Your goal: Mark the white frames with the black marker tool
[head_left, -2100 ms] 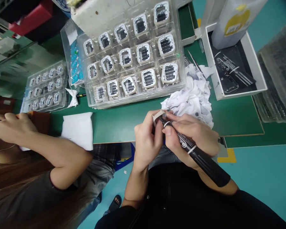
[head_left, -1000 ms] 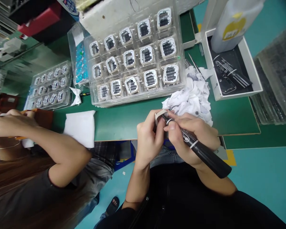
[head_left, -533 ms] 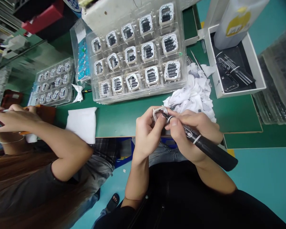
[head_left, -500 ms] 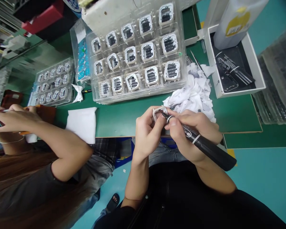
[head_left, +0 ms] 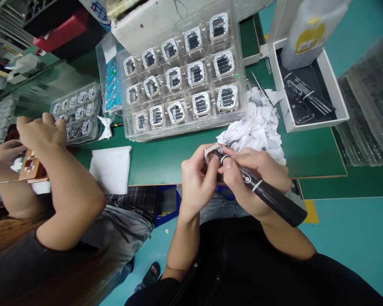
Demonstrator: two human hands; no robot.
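Observation:
My left hand [head_left: 198, 176] pinches a small pale watch-case frame [head_left: 207, 154] between thumb and fingers, just above the table's front edge. A black marker pen [head_left: 276, 199] lies in my right hand [head_left: 255, 174], its tip end at the inside of the frame. The tip itself is hidden by my left thumb and the frame. Fingers of my right hand also come close to the frame's far side. Beyond my hands is a clear plastic tray [head_left: 187, 127] with rows of similar frames with dark strips inside.
Crumpled white cloths [head_left: 258, 123] lie right of the tray. A white box [head_left: 319, 124] holds a plastic bottle [head_left: 311, 36] and another black marker [head_left: 312, 95]. A folded white cloth [head_left: 111, 168] lies left. A co-worker's hands [head_left: 40, 136] work beside an orange-brown block [head_left: 32, 163].
The frame has tilted in my left hand, and the marker's back end has shifted slightly left. The co-worker's near hand has lifted and moved right, uncovering the orange-brown block.

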